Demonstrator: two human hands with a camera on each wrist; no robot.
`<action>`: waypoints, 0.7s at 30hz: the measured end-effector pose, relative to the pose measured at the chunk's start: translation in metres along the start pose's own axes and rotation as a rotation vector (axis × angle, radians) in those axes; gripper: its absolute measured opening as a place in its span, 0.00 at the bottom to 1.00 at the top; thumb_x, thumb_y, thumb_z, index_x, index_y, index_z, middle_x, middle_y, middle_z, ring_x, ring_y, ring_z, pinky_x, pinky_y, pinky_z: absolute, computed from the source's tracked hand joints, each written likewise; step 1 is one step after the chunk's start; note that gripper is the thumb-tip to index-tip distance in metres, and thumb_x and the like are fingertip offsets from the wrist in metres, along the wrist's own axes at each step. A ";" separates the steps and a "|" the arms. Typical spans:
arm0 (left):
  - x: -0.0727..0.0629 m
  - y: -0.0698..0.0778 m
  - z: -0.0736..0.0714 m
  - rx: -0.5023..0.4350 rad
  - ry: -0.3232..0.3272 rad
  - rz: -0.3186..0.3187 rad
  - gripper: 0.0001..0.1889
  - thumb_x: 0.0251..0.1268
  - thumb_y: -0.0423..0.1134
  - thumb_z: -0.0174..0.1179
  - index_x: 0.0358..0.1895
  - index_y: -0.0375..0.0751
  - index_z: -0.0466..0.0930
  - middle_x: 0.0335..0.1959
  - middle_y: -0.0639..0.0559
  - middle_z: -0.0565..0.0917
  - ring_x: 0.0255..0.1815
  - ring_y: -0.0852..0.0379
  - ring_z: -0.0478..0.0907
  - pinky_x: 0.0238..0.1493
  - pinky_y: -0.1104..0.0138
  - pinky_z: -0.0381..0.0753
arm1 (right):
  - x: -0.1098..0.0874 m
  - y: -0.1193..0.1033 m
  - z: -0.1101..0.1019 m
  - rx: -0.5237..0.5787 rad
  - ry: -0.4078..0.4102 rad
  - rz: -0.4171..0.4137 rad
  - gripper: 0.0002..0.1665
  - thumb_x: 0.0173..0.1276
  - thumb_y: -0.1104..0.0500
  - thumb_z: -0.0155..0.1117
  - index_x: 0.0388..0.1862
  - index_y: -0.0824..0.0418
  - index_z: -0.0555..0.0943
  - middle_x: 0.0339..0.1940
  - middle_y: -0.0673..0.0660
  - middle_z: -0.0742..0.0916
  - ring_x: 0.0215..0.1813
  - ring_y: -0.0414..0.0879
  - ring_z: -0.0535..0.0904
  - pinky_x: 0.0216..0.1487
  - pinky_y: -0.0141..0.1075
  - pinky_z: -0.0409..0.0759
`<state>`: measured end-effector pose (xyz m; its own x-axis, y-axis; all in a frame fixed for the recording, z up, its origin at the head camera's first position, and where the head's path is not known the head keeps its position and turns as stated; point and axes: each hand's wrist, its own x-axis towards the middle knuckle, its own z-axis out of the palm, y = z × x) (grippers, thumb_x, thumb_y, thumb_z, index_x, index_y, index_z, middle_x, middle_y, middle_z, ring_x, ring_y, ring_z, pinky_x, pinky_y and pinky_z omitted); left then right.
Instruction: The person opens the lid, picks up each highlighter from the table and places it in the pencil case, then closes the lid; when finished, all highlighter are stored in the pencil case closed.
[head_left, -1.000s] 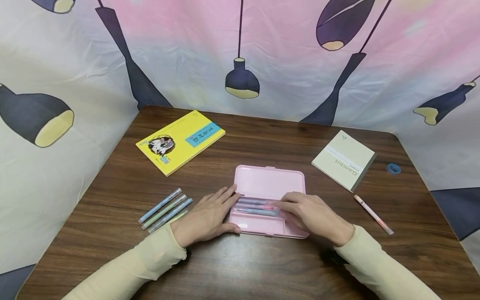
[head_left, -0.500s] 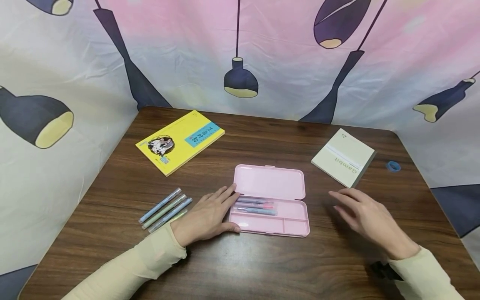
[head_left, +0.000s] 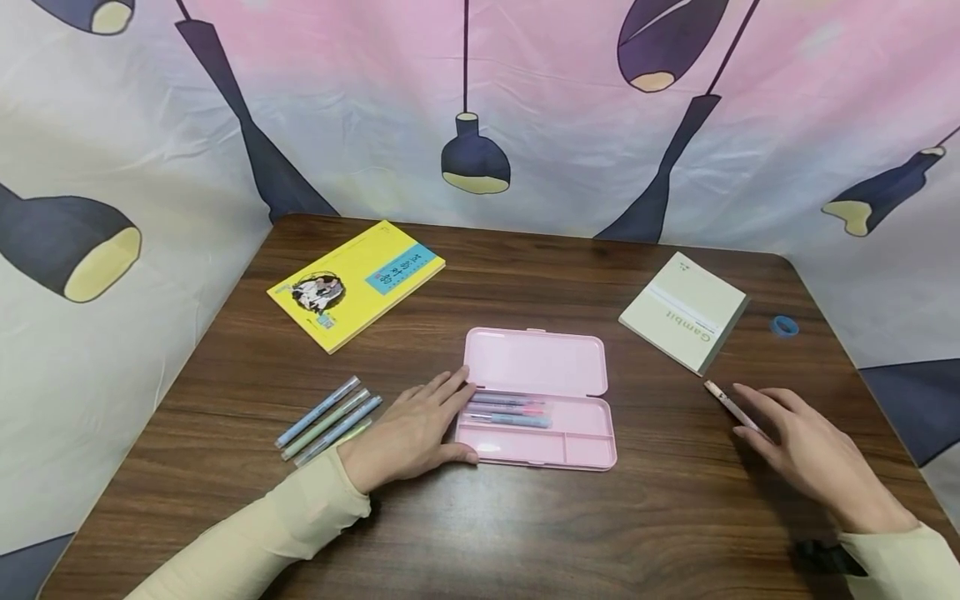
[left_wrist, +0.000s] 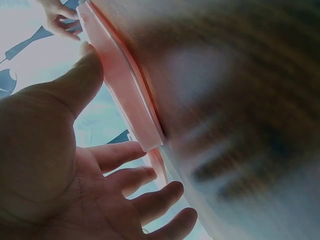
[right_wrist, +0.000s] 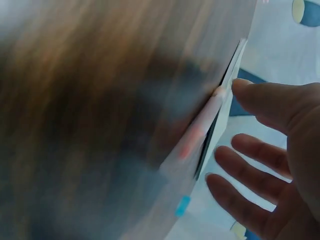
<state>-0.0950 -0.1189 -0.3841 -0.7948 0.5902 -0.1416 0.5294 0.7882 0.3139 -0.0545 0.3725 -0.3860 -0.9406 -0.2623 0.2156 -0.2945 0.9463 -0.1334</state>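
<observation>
Pink pencil case in front of me, lid folded back toward 12 o'clock. Its far long section holds at least three slim pens: lilac-grey, one pink-ended, one blue. Two more sections on the near side, a long one at 7, a short one at 4.

My left hand rests on the case's 9 o'clock end, fingers spread, thumb at the near corner. My right hand is well apart from the case, at a white pen, 3 o'clock of the case. Thumb and forefinger apart, one on each side of it. Pen is at 10 o'clock from that hand, just beside the fingertips; can't tell if they touch.

Case is smooth glossy plastic, rounded corners. Pen is a thin stick, reddish patch in the right wrist view. Counter is dark grained wood. From the case: loose pens side by side at 9, flat yellow book at 10, pale green notebook at 2, wrinkled lamp-print cloth behind at 12.
</observation>
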 end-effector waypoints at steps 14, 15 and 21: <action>0.000 0.001 -0.001 -0.005 -0.009 -0.006 0.47 0.62 0.65 0.61 0.77 0.39 0.60 0.80 0.41 0.53 0.78 0.38 0.54 0.72 0.43 0.60 | -0.006 0.015 0.010 0.012 -0.097 0.056 0.33 0.65 0.55 0.72 0.67 0.64 0.75 0.44 0.60 0.81 0.34 0.46 0.77 0.27 0.40 0.70; 0.000 0.001 -0.001 -0.006 -0.009 -0.007 0.47 0.63 0.65 0.61 0.77 0.39 0.60 0.80 0.41 0.54 0.78 0.38 0.54 0.72 0.43 0.60 | -0.006 0.015 0.010 0.011 -0.096 0.055 0.33 0.65 0.56 0.72 0.67 0.64 0.75 0.44 0.60 0.81 0.34 0.45 0.76 0.27 0.39 0.69; 0.000 0.000 0.000 -0.019 -0.018 -0.014 0.46 0.63 0.64 0.61 0.77 0.39 0.60 0.80 0.41 0.54 0.78 0.38 0.55 0.72 0.43 0.60 | -0.006 0.015 0.012 0.015 -0.108 0.061 0.31 0.67 0.57 0.70 0.66 0.65 0.76 0.42 0.59 0.81 0.32 0.43 0.74 0.27 0.38 0.68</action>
<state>-0.0946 -0.1191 -0.3835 -0.7966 0.5821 -0.1631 0.5120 0.7932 0.3297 -0.0549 0.3865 -0.4006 -0.9692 -0.2242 0.1014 -0.2382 0.9584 -0.1573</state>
